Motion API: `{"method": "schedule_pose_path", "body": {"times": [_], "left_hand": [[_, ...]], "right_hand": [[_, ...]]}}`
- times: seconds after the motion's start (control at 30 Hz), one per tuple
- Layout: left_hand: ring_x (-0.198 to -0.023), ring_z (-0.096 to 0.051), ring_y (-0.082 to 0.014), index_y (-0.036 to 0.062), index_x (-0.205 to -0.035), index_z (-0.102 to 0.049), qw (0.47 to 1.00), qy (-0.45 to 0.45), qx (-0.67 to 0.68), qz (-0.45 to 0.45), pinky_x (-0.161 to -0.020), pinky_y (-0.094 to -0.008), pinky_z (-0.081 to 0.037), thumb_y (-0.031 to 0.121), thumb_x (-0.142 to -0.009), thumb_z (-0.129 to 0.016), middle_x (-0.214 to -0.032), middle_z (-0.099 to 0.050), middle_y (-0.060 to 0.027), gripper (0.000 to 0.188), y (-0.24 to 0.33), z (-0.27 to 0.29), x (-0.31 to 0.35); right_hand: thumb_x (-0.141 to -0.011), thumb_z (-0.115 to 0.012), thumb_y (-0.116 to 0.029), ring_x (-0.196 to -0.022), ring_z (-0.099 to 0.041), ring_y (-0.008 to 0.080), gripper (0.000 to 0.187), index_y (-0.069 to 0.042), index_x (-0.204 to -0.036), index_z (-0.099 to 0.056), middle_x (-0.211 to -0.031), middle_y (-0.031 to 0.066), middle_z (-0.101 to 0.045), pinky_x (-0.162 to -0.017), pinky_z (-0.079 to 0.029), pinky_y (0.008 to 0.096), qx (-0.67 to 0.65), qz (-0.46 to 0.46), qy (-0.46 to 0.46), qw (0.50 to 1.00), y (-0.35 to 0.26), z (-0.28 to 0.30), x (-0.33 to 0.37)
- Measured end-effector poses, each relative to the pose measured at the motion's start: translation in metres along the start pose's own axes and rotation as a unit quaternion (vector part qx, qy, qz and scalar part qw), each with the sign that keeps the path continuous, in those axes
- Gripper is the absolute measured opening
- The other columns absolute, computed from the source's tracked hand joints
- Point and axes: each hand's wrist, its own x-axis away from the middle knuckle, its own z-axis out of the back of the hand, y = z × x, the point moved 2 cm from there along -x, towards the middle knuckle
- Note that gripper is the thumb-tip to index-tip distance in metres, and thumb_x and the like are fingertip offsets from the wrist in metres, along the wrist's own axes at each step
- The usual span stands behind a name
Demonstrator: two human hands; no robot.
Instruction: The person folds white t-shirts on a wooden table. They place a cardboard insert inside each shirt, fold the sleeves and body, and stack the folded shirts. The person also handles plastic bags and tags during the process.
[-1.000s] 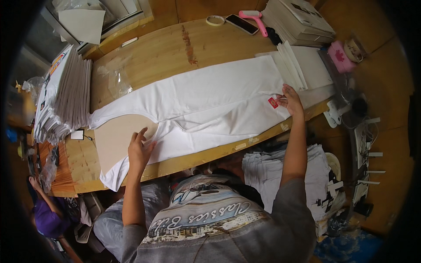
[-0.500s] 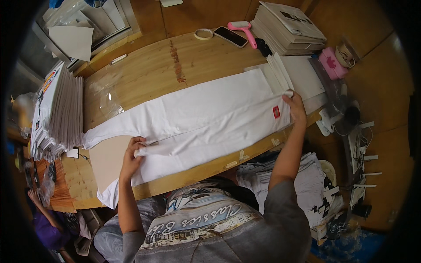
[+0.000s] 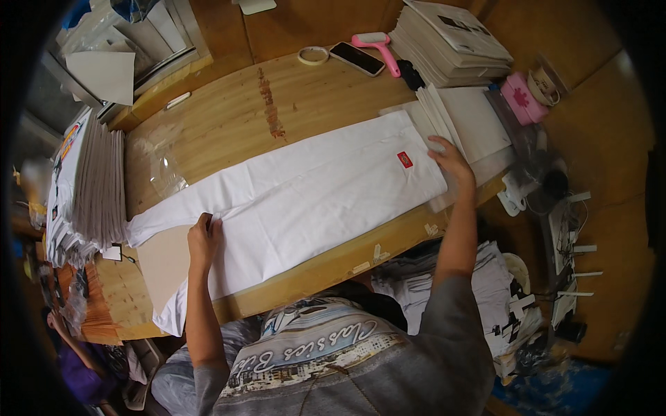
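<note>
A white shirt (image 3: 305,194) lies folded lengthwise across the wooden table, with a small red label (image 3: 404,160) near its right end. From its left end shows a beige board (image 3: 165,258), with white cloth on either side of it. My left hand (image 3: 204,241) is at the folded edge beside the board, its fingers closed on the shirt cloth. Just past the shirt's right hem is my right hand (image 3: 452,165), thumb and fingers apart, the fingertips close to the hem.
A tall stack of folded white garments (image 3: 87,187) stands at the left. Along the back lie a tape roll (image 3: 313,56), a phone (image 3: 357,59) and a pink lint roller (image 3: 378,43). Packed goods (image 3: 454,41) and a pink box (image 3: 524,98) are at the back right. Another person (image 3: 83,367) sits lower left.
The upper layer of the shirt has been laid down smoother, and the red label has shifted left and up. My right hand has let go of the hem and moved slightly left.
</note>
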Motion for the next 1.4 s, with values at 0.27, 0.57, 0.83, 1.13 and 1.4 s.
{"method": "schedule_pose_path", "body": {"times": [0.27,0.57,0.83,1.13,1.4], "left_hand": [[-0.055,-0.054,-0.0327,0.0014,-0.078,-0.051,0.999,-0.044,-0.015,0.022,-0.051,-0.0377,-0.042,0.016,-0.074,-0.058,-0.063,-0.056,-0.0174,0.016,0.003,-0.002,-0.010],[-0.056,-0.056,-0.0292,0.0078,-0.087,-0.052,0.995,-0.082,0.013,0.055,-0.052,-0.0367,-0.042,0.020,-0.070,-0.060,-0.063,-0.057,-0.0150,0.022,-0.019,-0.003,-0.017],[-0.063,-0.059,-0.0233,0.0095,-0.082,-0.058,0.969,-0.224,0.066,0.080,-0.057,-0.0318,-0.047,0.027,-0.066,-0.065,-0.070,-0.060,-0.0106,0.024,-0.024,-0.004,-0.050],[-0.081,-0.055,-0.0340,0.0059,-0.106,-0.047,0.970,-0.158,0.177,0.050,-0.072,-0.0349,-0.044,0.027,-0.072,-0.060,-0.089,-0.058,-0.0168,0.043,-0.033,0.016,-0.002],[-0.120,-0.028,-0.0266,0.0126,-0.121,-0.033,0.987,-0.121,-0.004,0.101,-0.096,-0.0488,-0.016,0.017,-0.055,-0.071,-0.125,-0.036,-0.0064,0.076,-0.113,0.126,0.191]], "right_hand": [[-0.066,-0.062,0.004,-0.080,-0.053,0.0155,0.066,-0.015,-0.124,-0.037,-0.087,0.0082,-0.057,-0.075,-0.041,0.0262,0.031,-0.040,-0.010,0.999,0.017,0.014,0.072],[-0.077,-0.053,-0.032,-0.119,-0.031,0.0259,0.047,-0.013,-0.119,-0.042,-0.124,0.0094,-0.040,-0.095,-0.022,0.0472,0.391,0.363,0.117,0.838,-0.035,-0.127,0.028],[-0.076,-0.050,-0.009,-0.112,-0.039,0.0287,0.034,-0.006,-0.110,-0.049,-0.120,0.0146,-0.043,-0.093,-0.029,0.0412,0.299,0.398,0.212,0.841,-0.089,-0.216,0.024],[-0.078,-0.047,-0.044,-0.124,-0.022,0.0242,0.060,-0.011,-0.126,-0.034,-0.135,0.0114,-0.024,-0.099,-0.015,0.0454,0.357,0.495,-0.122,0.782,-0.173,-0.382,0.127],[-0.078,-0.048,-0.040,-0.126,-0.017,0.0223,0.059,-0.014,-0.128,-0.031,-0.137,0.0078,-0.019,-0.100,-0.013,0.0442,0.363,0.489,-0.138,0.781,-0.182,-0.382,0.138]]}}
